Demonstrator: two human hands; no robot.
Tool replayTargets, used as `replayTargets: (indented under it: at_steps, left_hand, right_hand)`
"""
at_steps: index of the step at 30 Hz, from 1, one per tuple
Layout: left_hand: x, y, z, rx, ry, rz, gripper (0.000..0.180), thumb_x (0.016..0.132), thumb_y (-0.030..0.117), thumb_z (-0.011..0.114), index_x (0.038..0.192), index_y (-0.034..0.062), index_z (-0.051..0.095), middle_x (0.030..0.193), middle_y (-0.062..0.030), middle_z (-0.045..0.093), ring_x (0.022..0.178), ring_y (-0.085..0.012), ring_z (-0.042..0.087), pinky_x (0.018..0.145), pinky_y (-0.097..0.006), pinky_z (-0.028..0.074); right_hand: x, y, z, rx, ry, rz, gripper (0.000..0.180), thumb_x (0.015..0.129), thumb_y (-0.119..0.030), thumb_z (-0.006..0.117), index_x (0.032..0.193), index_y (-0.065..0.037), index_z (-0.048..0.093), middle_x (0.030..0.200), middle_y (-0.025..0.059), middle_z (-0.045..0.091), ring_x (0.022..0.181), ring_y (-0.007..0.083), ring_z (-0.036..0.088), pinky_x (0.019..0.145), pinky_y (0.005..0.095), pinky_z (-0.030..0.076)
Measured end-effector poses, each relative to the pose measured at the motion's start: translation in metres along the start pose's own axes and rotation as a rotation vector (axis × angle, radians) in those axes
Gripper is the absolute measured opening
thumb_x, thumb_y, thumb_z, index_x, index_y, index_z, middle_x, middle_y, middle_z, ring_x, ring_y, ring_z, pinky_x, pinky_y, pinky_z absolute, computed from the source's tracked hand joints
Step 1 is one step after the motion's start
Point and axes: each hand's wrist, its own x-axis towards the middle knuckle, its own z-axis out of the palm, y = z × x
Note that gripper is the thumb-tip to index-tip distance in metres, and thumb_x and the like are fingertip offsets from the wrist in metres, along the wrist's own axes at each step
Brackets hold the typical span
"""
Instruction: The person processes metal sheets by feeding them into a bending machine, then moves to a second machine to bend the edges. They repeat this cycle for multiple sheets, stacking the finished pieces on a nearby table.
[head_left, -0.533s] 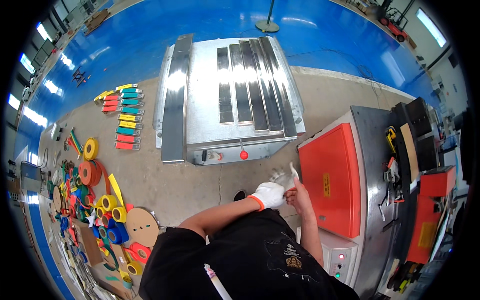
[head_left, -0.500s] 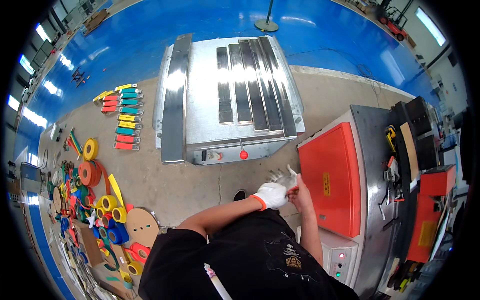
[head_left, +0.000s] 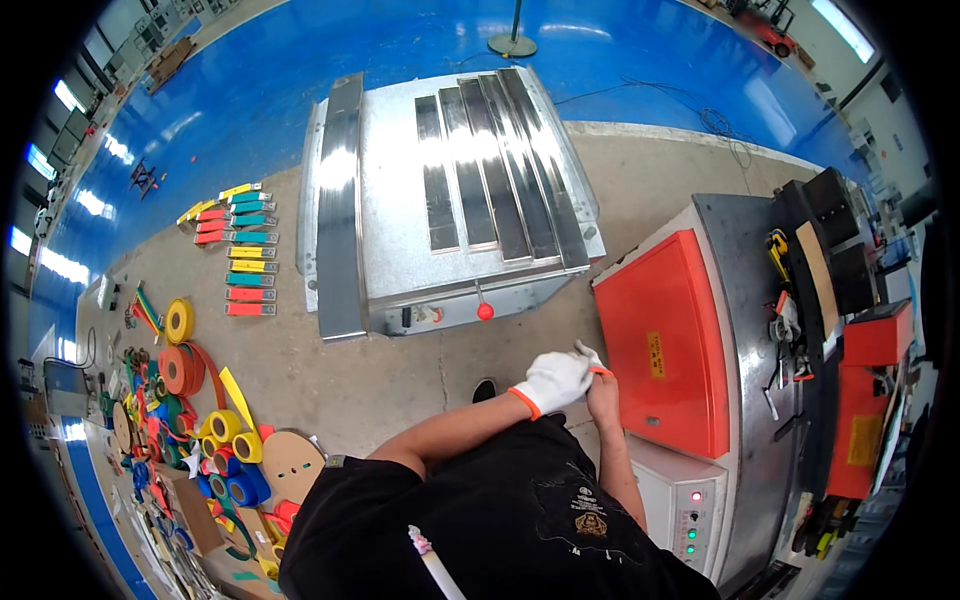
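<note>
My left hand (head_left: 556,384) wears a white knit work glove with an orange cuff. Its fingers are closed on a second white glove (head_left: 593,358) with an orange cuff. My right hand (head_left: 602,393) is partly inside that second glove: the cuff lies across it, while its lower part and wrist are bare. The glove and the left hand hide the right fingers. Both hands meet in front of my body, left of a red cabinet door (head_left: 665,345).
Ahead stands a metal table (head_left: 395,200) with long dark metal bars (head_left: 487,165) and a red-knobbed lever (head_left: 485,311). Coloured tape rolls (head_left: 180,370) crowd the floor at left, below rows of coloured strips (head_left: 252,252). A steel workbench (head_left: 745,290) with tools is at right.
The second glove, which hung loose with its fingers spread, now sits around my right fingers. My left hand has moved slightly right and up against it. The view has shifted a little.
</note>
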Motion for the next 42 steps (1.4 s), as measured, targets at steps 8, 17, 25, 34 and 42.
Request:
replayTargets:
  at_steps: [8,17,25,34,42]
  left_hand:
    - [-0.007,0.013,0.014,-0.099,-0.17,0.243,0.033,0.093,0.034,0.057,0.088,0.0035,0.068,0.079,-0.0197,0.068,0.073,-0.0405,0.068,0.071,-0.052,0.055]
    - [-0.003,0.024,0.009,-0.155,-0.144,0.401,0.024,0.09,0.03,0.062,0.09,0.0054,0.065,0.086,-0.0179,0.068,0.078,-0.0418,0.068,0.072,-0.053,0.054]
    - [0.001,0.031,0.011,-0.246,-0.218,0.067,0.022,0.087,0.026,0.065,0.095,0.0047,0.065,0.089,-0.0226,0.069,0.085,-0.0446,0.068,0.074,-0.054,0.053]
    - [0.03,0.05,-0.002,-0.471,-0.448,0.284,0.024,0.08,0.021,0.067,0.093,0.0009,0.068,0.086,-0.0203,0.07,0.081,-0.0379,0.068,0.073,-0.046,0.052]
    - [0.041,0.06,0.018,-0.631,-0.641,0.208,0.019,0.078,0.015,0.07,0.087,-0.001,0.066,0.075,-0.0135,0.067,0.066,-0.0243,0.067,0.061,-0.04,0.053]
  right_hand:
    - [0.028,-0.049,-0.002,0.941,-0.118,0.438,0.047,0.109,-0.042,0.042,0.15,-0.021,0.045,0.15,0.0087,0.051,0.136,0.029,0.048,0.114,0.0476,0.039]
    - [0.047,-0.044,-0.025,1.391,-0.268,0.329,0.074,0.095,-0.071,0.045,0.136,-0.011,0.058,0.137,0.0123,0.057,0.129,0.0361,0.048,0.112,0.0597,0.037]
    - [0.061,-0.026,-0.014,1.661,0.17,0.258,0.03,0.09,-0.038,0.071,0.097,-0.011,0.061,0.109,0.0112,0.064,0.109,0.0362,0.059,0.107,0.0623,0.041]
    - [0.056,-0.024,-0.05,1.283,-0.01,0.135,0.096,0.087,-0.087,0.037,0.129,-0.004,0.061,0.117,0.0113,0.064,0.107,0.0249,0.056,0.081,0.0328,0.043]
    - [0.042,-0.012,-0.044,0.948,0.142,0.299,0.063,0.09,-0.055,0.069,0.126,-0.004,0.063,0.105,0.0146,0.067,0.101,0.0307,0.066,0.094,0.05,0.052]
